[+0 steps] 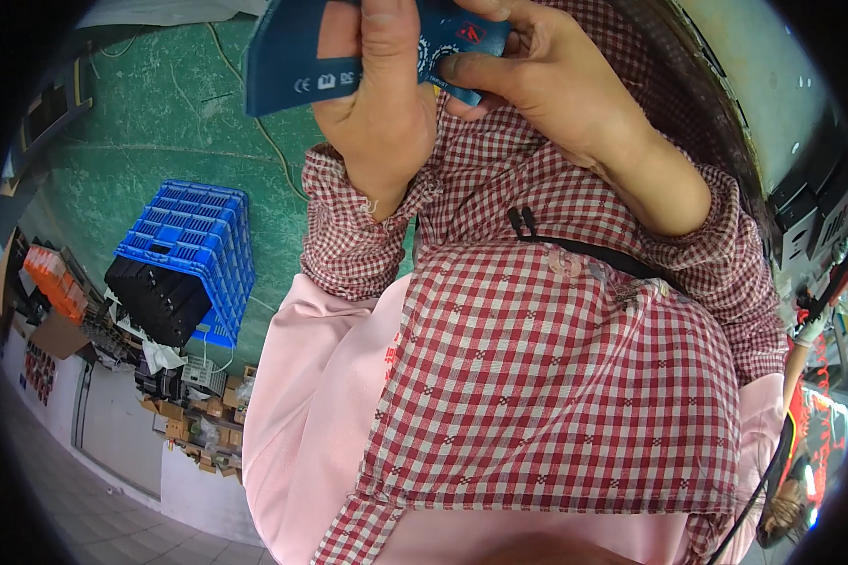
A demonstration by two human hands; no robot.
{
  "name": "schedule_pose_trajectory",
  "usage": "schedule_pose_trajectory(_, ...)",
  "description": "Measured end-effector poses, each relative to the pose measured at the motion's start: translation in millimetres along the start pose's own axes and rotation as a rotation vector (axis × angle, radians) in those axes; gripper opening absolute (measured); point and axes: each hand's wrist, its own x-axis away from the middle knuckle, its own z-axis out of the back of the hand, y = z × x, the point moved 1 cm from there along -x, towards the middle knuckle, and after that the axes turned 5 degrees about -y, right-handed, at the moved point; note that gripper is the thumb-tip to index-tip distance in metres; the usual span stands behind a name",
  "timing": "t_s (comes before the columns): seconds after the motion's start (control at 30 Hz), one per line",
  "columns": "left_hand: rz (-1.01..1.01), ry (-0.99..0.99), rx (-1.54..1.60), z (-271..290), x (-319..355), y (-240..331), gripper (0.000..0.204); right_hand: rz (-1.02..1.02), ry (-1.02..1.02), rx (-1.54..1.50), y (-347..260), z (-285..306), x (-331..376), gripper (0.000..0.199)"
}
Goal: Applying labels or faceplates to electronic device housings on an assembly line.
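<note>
At twelve o'clock a dark blue printed piece (297,71) is held up between both hands, tilted, probably so that its face can be seen and both ends steadied. The left hand (382,118) lays its thumb flat across the face; its other fingers are mostly hidden, so I cannot tell how closely they grip. The right hand (565,89), toward one o'clock, pinches the near end, thumb and fingers nearly closed on it. The piece looks like thin, smooth card with straight edges. Toward ten o'clock a ribbed blue plastic crate (184,226) lies tipped with long black parts (160,301) showing at its mouth; the checked apron (556,395) is soft woven cloth, loosely creased.
</note>
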Motion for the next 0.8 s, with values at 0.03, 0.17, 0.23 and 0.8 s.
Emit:
schedule_pose_trajectory(0.03, -0.176, -0.046, 0.320, 2, -6, -20, 0.036, -0.001, -0.002, 0.000, 7, 2, -2, 0.031)
schedule_pose_trajectory(0.17, -0.293, -0.060, 0.692, -4, -4, -28, 0.035, 0.673, -0.069, 0.319, 18, 6, -1, 0.029)
schedule_pose_trajectory(0.23, -0.279, -0.044, 0.784, -3, -6, -28, 0.034, 0.691, -0.043, 0.330, 15, 6, 0, 0.026)
schedule_pose_trajectory(0.8, 0.015, 0.070, 0.840, 16, -15, -13, 0.025, 0.193, -0.105, -0.008, 5, 11, -4, 0.024)
